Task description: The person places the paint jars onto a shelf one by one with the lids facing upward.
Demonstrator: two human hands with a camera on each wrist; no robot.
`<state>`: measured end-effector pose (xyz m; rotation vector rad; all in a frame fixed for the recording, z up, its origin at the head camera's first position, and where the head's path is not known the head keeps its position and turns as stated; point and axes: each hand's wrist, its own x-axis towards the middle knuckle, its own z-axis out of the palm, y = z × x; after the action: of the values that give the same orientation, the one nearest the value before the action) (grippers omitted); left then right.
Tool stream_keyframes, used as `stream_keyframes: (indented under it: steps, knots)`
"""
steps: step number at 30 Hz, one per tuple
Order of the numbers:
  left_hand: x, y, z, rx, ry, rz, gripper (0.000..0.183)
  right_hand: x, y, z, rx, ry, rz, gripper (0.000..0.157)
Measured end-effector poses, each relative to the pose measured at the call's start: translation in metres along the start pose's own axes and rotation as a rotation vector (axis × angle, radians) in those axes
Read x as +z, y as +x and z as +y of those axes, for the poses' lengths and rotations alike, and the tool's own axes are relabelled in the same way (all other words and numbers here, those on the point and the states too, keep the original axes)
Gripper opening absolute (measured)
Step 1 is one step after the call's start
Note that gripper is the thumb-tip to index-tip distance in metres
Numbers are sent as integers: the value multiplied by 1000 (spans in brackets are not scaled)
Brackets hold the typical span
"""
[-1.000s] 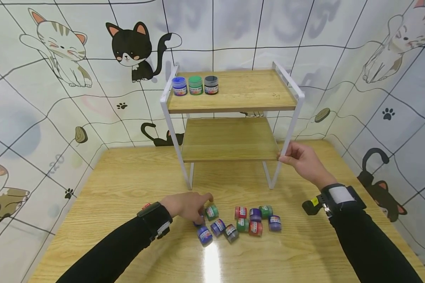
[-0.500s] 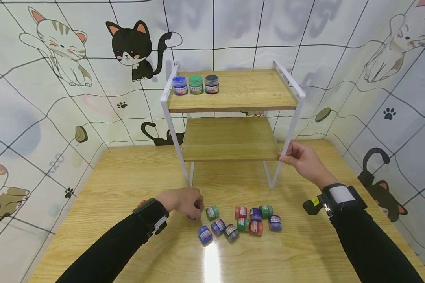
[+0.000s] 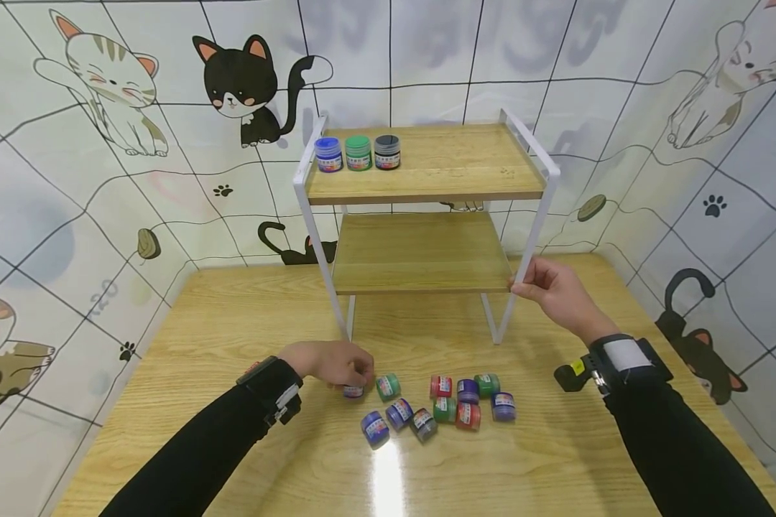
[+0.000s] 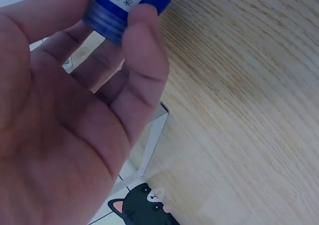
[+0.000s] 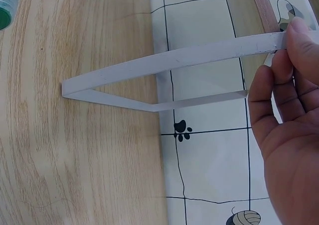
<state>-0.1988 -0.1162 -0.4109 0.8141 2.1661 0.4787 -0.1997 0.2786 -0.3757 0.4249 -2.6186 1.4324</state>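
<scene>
My left hand (image 3: 333, 361) pinches a small blue paint jar (image 3: 353, 392) between thumb and fingers, low over the table. In the left wrist view the blue jar's label and ridged lid (image 4: 105, 20) show at the fingertips. A green jar (image 3: 388, 387) lies just right of that hand. My right hand (image 3: 559, 294) grips the white metal leg (image 5: 174, 58) of a two-tier wooden rack (image 3: 420, 248), at the height of its lower shelf. On the upper shelf, a blue jar (image 3: 329, 155), a green jar (image 3: 358, 154) and a black jar (image 3: 387, 153) stand upright in a row at the left.
More jars are strewn on the wooden table (image 3: 233, 309) in front of the rack: blue ones (image 3: 375, 429), a dark grey one (image 3: 423, 425), red ones (image 3: 468, 416), and green and purple ones (image 3: 468, 391). A cat-patterned backdrop (image 3: 427, 57) closes off the back and sides.
My left hand has taken the blue jar from beside the green one and drawn it slightly left, turning it in the fingers. My right hand has stayed on the rack's leg.
</scene>
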Motion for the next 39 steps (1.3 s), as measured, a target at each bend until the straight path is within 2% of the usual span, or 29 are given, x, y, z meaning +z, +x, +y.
stream_keyframes:
  steps: [4, 8, 12, 19, 31, 39]
  knots:
    - [-1, -1, -1, -23, -15, -3, 7, 0, 0, 0, -3, -1, -1, 8]
    - [-2, -1, -1, -43, -14, -8, 20, 0, 0, -1, -7, 11, 1, 9]
    - [-3, -1, 1, -45, -4, -24, 26, 1, 0, -2, -16, 45, -3, 9]
    - [-6, -4, 4, -30, 116, 0, 21, 1, -1, -4, -10, 52, 0, 10]
    - [-12, -8, 13, -12, 175, 38, 25, 1, -1, -2, -9, 40, 2, 9]
    - [-22, -12, 25, 8, 215, 37, 25, 0, 0, -4, 1, 24, -7, 9]
